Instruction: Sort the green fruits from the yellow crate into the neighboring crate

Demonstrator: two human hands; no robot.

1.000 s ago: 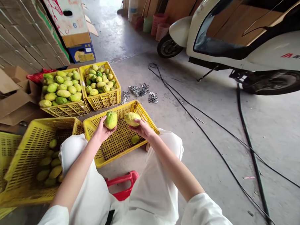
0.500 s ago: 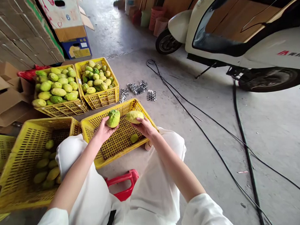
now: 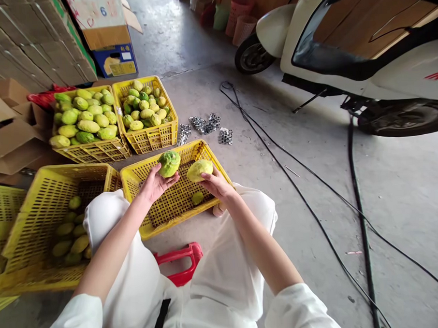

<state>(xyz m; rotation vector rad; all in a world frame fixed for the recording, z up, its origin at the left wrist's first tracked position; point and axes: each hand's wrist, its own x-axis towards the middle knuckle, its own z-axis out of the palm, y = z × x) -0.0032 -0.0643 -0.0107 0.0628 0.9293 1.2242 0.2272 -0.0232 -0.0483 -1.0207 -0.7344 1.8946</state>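
My left hand (image 3: 158, 182) holds a bumpy green citron-like fruit (image 3: 169, 163), thumb at its side and fingers stretched out beneath it. In my right hand (image 3: 217, 182) is a smoother, yellower citron-like fruit (image 3: 199, 170), gripped at its right end. The two fruits are apart, a short way above a yellow plastic crate (image 3: 163, 228) in front of my knees. One small yellow-green fruit (image 3: 198, 198) lies on that crate's floor, near its right side.
Two full fruit crates (image 3: 150, 139) stand beyond at the left. A deeper yellow crate (image 3: 29, 230) beside my left knee holds several fruits. Silvery wrappers (image 3: 205, 124), black cables (image 3: 295, 170) and a white scooter (image 3: 289, 40) are to the right. A red stool (image 3: 183, 267) shows beneath me.
The green fruit has turned in my left hand, whose fingers now spread more beneath it. Both hands have shifted slightly right, and the yellow fruit is tilted differently. The camera view has shifted a little.
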